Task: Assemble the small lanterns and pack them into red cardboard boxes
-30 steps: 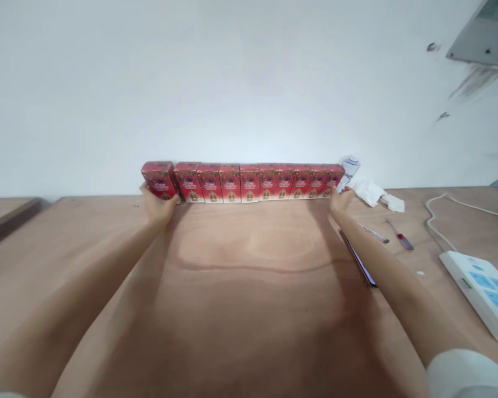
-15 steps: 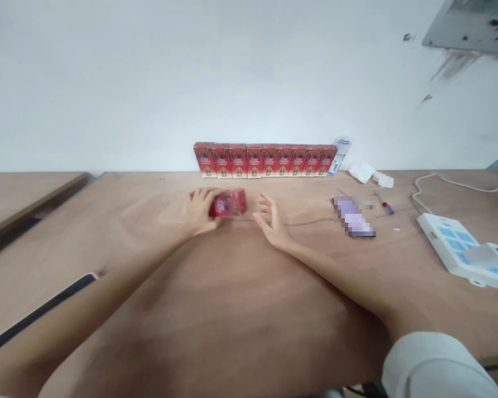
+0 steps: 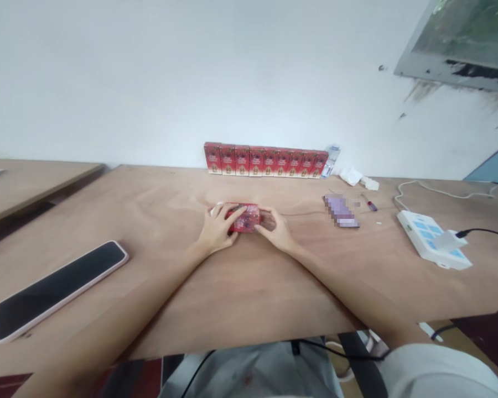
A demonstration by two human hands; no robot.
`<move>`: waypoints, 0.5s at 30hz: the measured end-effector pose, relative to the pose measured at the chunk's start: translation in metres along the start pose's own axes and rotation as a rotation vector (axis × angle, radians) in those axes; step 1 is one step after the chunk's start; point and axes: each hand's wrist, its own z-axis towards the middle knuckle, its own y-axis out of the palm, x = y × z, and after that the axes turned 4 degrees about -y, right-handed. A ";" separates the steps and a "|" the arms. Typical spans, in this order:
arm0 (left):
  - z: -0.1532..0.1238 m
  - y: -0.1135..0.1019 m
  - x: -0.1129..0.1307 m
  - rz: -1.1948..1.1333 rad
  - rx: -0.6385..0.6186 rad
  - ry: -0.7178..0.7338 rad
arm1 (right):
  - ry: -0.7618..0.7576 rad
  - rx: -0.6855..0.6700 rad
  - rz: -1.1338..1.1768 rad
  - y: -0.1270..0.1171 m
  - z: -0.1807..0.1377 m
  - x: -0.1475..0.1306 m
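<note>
A small red printed box [image 3: 249,219] lies on its side on the wooden table [image 3: 249,287], in front of me. My left hand [image 3: 216,229] is closed over its left part, fingers across the top and thumb along the near side. At the right end, my right hand [image 3: 279,231] pinches the box, its thumb at the near corner and its fingers at the far corner. Behind, a row of several similar red boxes [image 3: 269,161] stands upright against the wall. The left end of the held box is mostly hidden under my left hand.
A phone with a black screen [image 3: 58,290] lies at the left. To the right are a blurred-out phone [image 3: 341,210], a small screwdriver [image 3: 370,203], crumpled tissue [image 3: 351,176], a clear plastic packet [image 3: 331,160] and a white power strip [image 3: 434,239] with a plugged-in charger.
My right hand has come from apart to the right end of the box. The box and my left hand now sit slightly more to the right and nearer. The camera view has tilted and shifted.
</note>
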 end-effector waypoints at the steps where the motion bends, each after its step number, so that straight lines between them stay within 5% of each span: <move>1: -0.001 0.000 0.000 -0.008 0.001 -0.001 | 0.022 -0.003 0.028 0.000 0.000 0.001; 15: 0.000 0.002 -0.013 -0.163 0.021 0.096 | 0.058 -0.056 0.109 -0.012 0.002 0.007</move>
